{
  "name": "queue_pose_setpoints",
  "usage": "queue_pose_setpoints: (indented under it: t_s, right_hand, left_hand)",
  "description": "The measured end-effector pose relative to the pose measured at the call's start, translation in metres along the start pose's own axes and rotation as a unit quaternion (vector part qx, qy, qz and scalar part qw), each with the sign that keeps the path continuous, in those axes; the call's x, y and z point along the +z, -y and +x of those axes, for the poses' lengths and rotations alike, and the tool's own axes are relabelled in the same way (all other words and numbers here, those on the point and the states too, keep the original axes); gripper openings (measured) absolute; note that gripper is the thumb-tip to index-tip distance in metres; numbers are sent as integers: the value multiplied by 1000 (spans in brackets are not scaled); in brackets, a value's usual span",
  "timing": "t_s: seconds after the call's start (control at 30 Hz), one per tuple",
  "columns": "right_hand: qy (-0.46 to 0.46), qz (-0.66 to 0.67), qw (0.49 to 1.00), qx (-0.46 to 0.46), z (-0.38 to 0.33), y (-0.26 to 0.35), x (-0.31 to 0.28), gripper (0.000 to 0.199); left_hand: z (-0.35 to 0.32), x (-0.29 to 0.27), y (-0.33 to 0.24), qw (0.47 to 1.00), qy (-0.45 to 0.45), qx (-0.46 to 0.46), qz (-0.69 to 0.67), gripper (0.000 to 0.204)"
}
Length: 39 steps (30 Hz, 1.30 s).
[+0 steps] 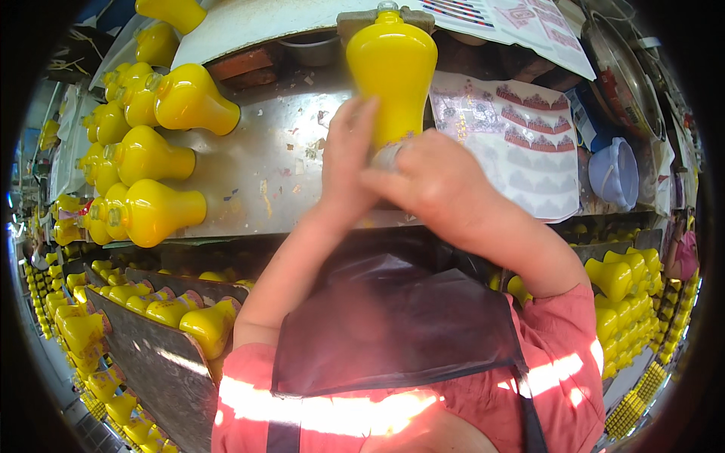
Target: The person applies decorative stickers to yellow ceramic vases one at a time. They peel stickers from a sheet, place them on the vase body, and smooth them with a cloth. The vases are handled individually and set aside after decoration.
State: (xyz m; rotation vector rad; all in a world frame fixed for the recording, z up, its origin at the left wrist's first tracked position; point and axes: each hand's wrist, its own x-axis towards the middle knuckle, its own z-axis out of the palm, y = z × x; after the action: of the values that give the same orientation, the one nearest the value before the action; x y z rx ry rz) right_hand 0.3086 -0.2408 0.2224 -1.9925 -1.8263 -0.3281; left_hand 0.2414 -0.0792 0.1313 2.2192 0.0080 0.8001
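Note:
A glossy yellow bottle lies in front of me, its glass neck pointing away and resting on a grey-brown support. A faint printed pattern shows near its close, narrower end. My left hand is at the bottle's left side, fingers stretched out along it and slightly blurred. My right hand is closed at the near end, the thumb pointing across toward my left hand. Something pale and whitish shows at its fingers; its kind I cannot make out. The hands hide the bottle's near end.
Several yellow bottles lie at the left of the metal worktop. Decal sheets are spread at the right, beside a pale purple bucket. Boards of more bottles stand below the worktop on both sides.

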Motion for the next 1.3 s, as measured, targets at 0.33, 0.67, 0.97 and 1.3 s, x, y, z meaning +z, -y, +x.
queue_pose_setpoints:
  t_s: [0.33, 0.67, 0.97, 1.3]
  right_hand:
    - [-117, 59, 984, 117, -22, -12, 6, 23]
    - [-202, -21, 939, 278, -36, -16, 16, 28]
    - [-193, 33, 968, 154, -39, -12, 12, 36]
    - [-165, 116, 977, 69, -50, -12, 18, 29]
  left_hand:
    - [6, -11, -4, 982, 119, -115, -87, 107]
    - [11, -8, -7, 997, 58, -39, -35, 104]
    - [8, -6, -8, 995, 79, -52, 23, 123]
    - [8, -3, -12, 996, 65, -47, 30, 106]
